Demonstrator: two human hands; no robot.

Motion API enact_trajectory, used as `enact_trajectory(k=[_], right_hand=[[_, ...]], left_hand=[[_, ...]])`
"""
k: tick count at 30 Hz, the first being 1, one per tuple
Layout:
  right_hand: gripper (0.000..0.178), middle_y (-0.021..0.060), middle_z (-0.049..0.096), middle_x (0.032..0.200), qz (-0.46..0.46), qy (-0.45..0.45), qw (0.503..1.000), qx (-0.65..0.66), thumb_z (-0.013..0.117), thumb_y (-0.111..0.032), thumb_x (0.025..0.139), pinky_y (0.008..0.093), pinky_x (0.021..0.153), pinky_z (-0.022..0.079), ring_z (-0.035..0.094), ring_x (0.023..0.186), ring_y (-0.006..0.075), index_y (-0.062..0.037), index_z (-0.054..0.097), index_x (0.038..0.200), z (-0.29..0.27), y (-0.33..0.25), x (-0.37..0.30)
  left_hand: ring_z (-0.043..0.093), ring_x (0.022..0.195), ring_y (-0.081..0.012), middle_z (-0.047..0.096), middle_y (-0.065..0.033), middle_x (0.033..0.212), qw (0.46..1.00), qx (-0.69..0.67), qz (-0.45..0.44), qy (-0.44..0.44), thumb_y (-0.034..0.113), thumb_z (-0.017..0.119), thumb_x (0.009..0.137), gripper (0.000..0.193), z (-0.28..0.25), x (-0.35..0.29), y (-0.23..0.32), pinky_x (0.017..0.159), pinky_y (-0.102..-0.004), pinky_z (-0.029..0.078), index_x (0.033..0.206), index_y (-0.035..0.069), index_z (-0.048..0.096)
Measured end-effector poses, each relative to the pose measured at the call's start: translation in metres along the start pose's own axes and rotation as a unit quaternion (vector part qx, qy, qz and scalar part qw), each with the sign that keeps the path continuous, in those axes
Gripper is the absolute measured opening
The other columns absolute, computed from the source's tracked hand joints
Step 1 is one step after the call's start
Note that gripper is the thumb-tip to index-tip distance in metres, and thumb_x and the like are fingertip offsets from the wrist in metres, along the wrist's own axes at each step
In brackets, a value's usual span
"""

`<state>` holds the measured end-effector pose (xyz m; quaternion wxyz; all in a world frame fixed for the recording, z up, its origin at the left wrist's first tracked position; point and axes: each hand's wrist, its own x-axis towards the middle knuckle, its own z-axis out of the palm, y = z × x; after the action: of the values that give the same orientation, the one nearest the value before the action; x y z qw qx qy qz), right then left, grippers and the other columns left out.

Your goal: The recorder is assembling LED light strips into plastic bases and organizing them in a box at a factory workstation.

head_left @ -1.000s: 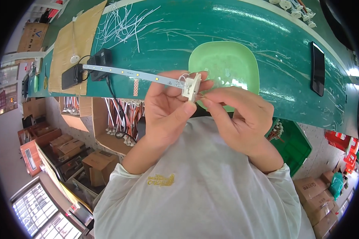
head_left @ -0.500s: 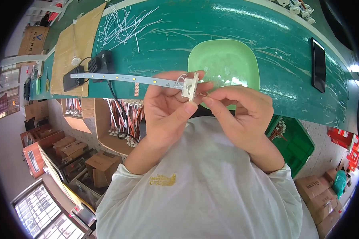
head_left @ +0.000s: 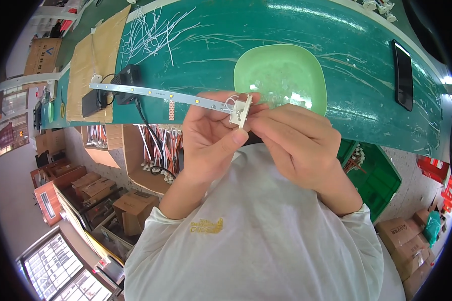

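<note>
My left hand [head_left: 206, 138] grips a white plastic end piece [head_left: 242, 112] between thumb and fingers, with its flat plate standing almost upright. From its left side a narrow LED strip [head_left: 148, 92] reaches out over the bench, dotted with small yellow chips. Short white wires [head_left: 230, 102] loop where strip and end piece meet. My right hand [head_left: 301, 145] is closed in a pinch at the plate's right face, thumb and fingertips pressed together. Whatever lies between those fingertips is hidden by the fingers.
Behind my hands a light green tray [head_left: 281, 57] holds small clear pieces. Loose white wires [head_left: 153, 37] and a black power adapter [head_left: 129, 76] lie left, by flat cardboard [head_left: 83, 65]. A phone [head_left: 402, 75] rests far right. Below the bench are a wire-filled carton [head_left: 135, 168] and green crate [head_left: 381, 175].
My right hand has come in against the end piece, covering the thin wire seen at its fingertips before. The strip's free end has tilted up a little.
</note>
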<state>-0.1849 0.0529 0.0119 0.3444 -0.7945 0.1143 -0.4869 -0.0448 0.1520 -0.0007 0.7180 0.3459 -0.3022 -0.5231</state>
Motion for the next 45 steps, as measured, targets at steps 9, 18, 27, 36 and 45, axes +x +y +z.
enact_trajectory(k=[9, 18, 27, 36, 45], right_hand=[[0.019, 0.0113, 0.071, 0.08, -0.011, 0.047, 0.999, -0.024, 0.07, 0.013, 0.071, 0.0283, 0.058, 0.055, 0.07, 0.066, 0.0242, 0.0021, 0.066, 0.087, 0.004, -0.003, -0.007], [0.023, 0.0105, 0.07, 0.076, -0.002, 0.069, 0.996, -0.048, 0.071, 0.012, 0.07, 0.028, 0.052, 0.052, 0.067, 0.06, 0.0211, -0.0005, 0.068, 0.09, 0.005, -0.002, -0.005], [0.029, 0.0066, 0.069, 0.086, -0.001, 0.08, 0.986, -0.148, 0.075, 0.007, 0.068, 0.0291, 0.058, 0.049, 0.061, 0.07, 0.0216, -0.0067, 0.072, 0.094, -0.009, 0.009, 0.004], [0.024, 0.0078, 0.068, 0.091, 0.04, 0.07, 0.992, -0.099, 0.077, 0.004, 0.068, 0.0295, 0.056, 0.047, 0.06, 0.068, 0.0225, -0.0053, 0.072, 0.09, -0.008, 0.01, -0.003], [0.019, 0.0136, 0.068, 0.085, -0.096, 0.077, 0.986, -0.111, 0.072, 0.007, 0.069, 0.03, 0.052, 0.048, 0.062, 0.063, 0.024, 0.005, 0.068, 0.087, -0.008, 0.016, -0.002]], left_hand=[[0.056, 0.122, -0.0398, 0.052, -0.0297, 0.133, 1.0, -0.009, -0.003, -0.006, 0.004, 0.071, 0.085, 0.054, 0.002, 0.001, 0.001, 0.103, -0.0505, 0.047, 0.132, 0.002, 0.044], [0.059, 0.119, -0.0315, 0.058, -0.0252, 0.128, 0.999, 0.009, 0.04, 0.007, -0.009, 0.065, 0.085, 0.047, 0.005, 0.007, -0.008, 0.1, -0.0432, 0.051, 0.128, -0.001, 0.047], [0.061, 0.117, -0.0274, 0.059, -0.0251, 0.127, 0.999, 0.02, 0.013, 0.029, -0.01, 0.064, 0.086, 0.044, 0.015, 0.025, -0.007, 0.099, -0.0393, 0.051, 0.126, -0.001, 0.048], [0.059, 0.119, -0.0313, 0.059, -0.0259, 0.125, 0.999, -0.027, 0.014, 0.014, -0.006, 0.066, 0.086, 0.045, 0.017, 0.027, -0.007, 0.102, -0.0447, 0.049, 0.127, -0.001, 0.047], [0.054, 0.126, -0.0355, 0.059, -0.0265, 0.126, 0.996, -0.083, -0.002, -0.013, -0.01, 0.062, 0.086, 0.044, 0.016, 0.022, -0.007, 0.104, -0.0514, 0.047, 0.126, -0.002, 0.047]])
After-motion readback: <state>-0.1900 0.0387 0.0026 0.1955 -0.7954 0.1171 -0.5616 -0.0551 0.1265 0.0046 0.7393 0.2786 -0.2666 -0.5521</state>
